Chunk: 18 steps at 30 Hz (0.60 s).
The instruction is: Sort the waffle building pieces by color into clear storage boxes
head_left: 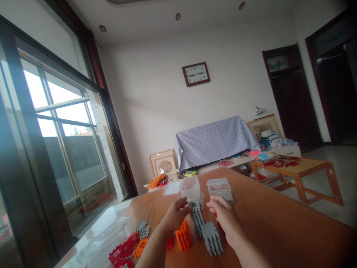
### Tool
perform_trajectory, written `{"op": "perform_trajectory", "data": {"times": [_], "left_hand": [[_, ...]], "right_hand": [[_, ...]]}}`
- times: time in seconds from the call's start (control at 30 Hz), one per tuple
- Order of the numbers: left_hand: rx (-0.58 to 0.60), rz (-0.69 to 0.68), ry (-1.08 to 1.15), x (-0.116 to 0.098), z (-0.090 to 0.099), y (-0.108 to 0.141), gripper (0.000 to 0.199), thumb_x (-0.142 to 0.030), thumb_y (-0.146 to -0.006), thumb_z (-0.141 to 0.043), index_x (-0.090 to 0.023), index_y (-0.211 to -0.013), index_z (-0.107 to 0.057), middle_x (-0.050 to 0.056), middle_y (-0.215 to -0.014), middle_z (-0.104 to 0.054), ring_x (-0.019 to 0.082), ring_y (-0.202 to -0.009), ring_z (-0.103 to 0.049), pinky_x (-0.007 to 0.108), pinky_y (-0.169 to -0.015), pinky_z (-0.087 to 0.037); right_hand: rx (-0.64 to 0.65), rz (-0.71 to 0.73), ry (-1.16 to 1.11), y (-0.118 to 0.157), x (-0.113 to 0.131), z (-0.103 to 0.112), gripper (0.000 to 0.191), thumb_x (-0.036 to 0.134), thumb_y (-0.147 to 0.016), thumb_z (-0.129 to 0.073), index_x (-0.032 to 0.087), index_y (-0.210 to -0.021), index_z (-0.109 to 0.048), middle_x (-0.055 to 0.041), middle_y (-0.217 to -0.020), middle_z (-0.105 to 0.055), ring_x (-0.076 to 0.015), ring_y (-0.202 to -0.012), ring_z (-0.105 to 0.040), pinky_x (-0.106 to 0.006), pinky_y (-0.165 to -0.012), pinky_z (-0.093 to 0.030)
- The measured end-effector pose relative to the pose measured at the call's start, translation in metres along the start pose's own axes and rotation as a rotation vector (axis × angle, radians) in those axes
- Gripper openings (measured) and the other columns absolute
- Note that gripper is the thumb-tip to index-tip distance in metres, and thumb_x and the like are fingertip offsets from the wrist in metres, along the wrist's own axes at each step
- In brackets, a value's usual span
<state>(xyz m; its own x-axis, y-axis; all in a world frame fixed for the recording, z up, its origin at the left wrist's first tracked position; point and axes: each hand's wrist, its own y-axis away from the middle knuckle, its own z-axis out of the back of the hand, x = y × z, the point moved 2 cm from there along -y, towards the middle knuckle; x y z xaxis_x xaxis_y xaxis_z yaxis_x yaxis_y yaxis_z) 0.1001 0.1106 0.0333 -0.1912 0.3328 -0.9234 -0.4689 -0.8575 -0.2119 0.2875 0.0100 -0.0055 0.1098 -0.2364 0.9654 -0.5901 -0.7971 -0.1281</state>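
Note:
My left hand [176, 215] is beside the top of a tall stack of grey toothed plastic tiles [197, 219], its fingers curved and the thumb apart from them. Whether its fingertips touch the stack is unclear. On the other side, my right hand [223, 214] is held a little away with loosely bent fingers and nothing visible in them. A shorter grey tile stack [213, 238] stands in front, nearer to me. An orange tile stack [183, 235] is by my left wrist. Red tiles [170, 243] show partly behind my left forearm, and a bit of red peeks out by my right hand.
Loose red tiles [124, 248], orange tiles [141, 247] and grey tiles [144, 232] lie at the left. Clear plastic boxes [103, 238] stand at the left edge. An opened white box [190, 187] and a lidded box [220, 189] sit farther back on the wooden table [267, 227].

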Motion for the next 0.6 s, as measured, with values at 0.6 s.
{"op": "perform_trajectory", "data": {"times": [0.6], "left_hand": [[-0.018,0.250,0.457,-0.015,-0.019,0.027,0.051,-0.032,-0.085,-0.065,-0.015,-0.132,-0.059,0.011,-0.111,-0.074,0.021,-0.107,-0.068,0.037,-0.105,-0.043]], "right_hand": [[0.232,0.258,0.343,-0.003,-0.023,-0.014,0.040,0.036,-0.093,-0.049,0.021,-0.129,-0.063,-0.0116,-0.129,-0.070,-0.0264,-0.122,-0.064,-0.038,-0.105,-0.045]]}}
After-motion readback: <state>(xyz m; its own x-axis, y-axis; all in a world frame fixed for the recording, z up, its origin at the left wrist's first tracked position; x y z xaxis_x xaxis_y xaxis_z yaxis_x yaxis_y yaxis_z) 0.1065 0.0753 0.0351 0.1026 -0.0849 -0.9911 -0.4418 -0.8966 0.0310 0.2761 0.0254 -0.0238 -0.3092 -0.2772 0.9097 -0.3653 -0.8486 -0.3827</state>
